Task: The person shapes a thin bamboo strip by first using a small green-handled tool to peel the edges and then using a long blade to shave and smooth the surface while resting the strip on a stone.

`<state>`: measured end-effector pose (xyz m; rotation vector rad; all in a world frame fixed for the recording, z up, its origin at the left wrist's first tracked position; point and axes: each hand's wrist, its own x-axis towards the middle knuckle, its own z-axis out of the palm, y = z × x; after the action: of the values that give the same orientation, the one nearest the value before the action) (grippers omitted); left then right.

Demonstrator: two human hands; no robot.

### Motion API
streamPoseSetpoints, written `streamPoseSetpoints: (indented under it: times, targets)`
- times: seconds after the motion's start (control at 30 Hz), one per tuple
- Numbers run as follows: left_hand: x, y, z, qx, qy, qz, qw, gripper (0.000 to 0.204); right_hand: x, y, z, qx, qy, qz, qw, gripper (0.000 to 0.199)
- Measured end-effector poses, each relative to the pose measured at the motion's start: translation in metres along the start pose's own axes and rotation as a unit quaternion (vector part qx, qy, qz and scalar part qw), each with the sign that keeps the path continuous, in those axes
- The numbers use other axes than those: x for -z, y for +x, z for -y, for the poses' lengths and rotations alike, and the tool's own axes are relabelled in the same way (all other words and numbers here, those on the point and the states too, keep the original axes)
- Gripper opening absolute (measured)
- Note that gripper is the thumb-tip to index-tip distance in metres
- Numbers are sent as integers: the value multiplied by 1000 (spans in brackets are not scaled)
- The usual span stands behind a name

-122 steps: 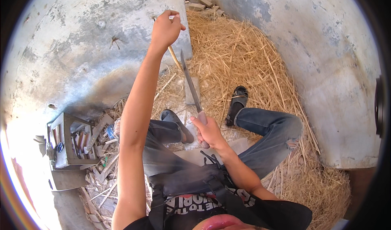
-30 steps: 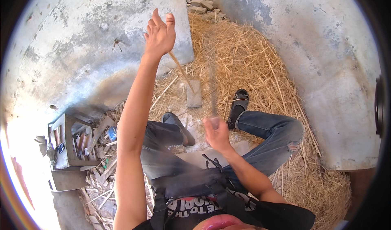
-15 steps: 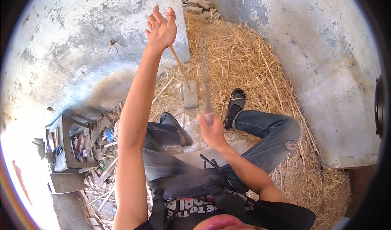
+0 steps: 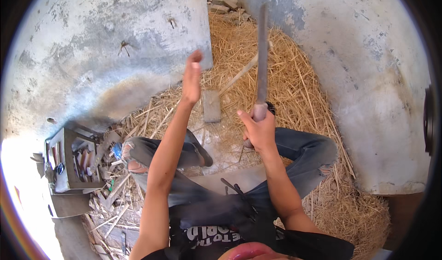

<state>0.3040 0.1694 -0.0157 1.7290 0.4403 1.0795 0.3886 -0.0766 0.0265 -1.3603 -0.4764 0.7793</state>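
Note:
A long straight-bladed machete [image 4: 262,59] stands nearly upright in the view, its blade pointing away from me. My right hand [image 4: 260,133] is wrapped round its pale handle, above my right thigh. My left hand [image 4: 191,81] is raised to the left of the blade, empty, with fingers stretched out and slightly blurred. Just beyond my feet sits a small wooden block [image 4: 212,105]. A pale split stick [image 4: 239,73] slants away to the right from beside the block, toward the blade; nothing grips it.
Straw and shavings [image 4: 294,85] cover the floor ahead and right. A weathered wall [image 4: 115,20] rises at left, another [image 4: 363,85] at right. An upturned wooden stool [image 4: 69,161] stands among scraps at left. Broken bricks [image 4: 224,3] lie at the far end.
My left hand has come back from near the left wall, off the stick. The machete has risen and shifted right with my right hand. The stick now tilts right instead of left.

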Motion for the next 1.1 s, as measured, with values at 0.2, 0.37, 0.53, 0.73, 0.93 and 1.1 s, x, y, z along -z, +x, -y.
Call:
streamPoseSetpoints:
  times: [0.2, 0.37, 0.53, 0.73, 0.93, 1.1]
  targets:
    - [-55, 9, 5, 8, 151, 104, 983, 78, -11, 4, -24, -56, -3, 55, 997, 35]
    - [-84, -15, 95, 44, 254, 225, 939, 92, 12, -10, -22, -35, -7, 26, 999, 34]
    - [-103, -60, 179, 90, 281, 301, 907, 93, 80, -19, 16, -24, -1, -34, 999, 30]
    - [-130, -65, 228, 158, 344, 289, 879, 87, 207, -39, 84, 33, -149, -290, 945, 24]
    - [-179, -29, 250, 76, 386, 333, 857, 75, 261, -23, 68, 64, -67, -406, 909, 21]
    - [-244, -21, 271, 36, 396, 467, 790, 70, 254, -14, 51, 77, 70, -391, 914, 25]
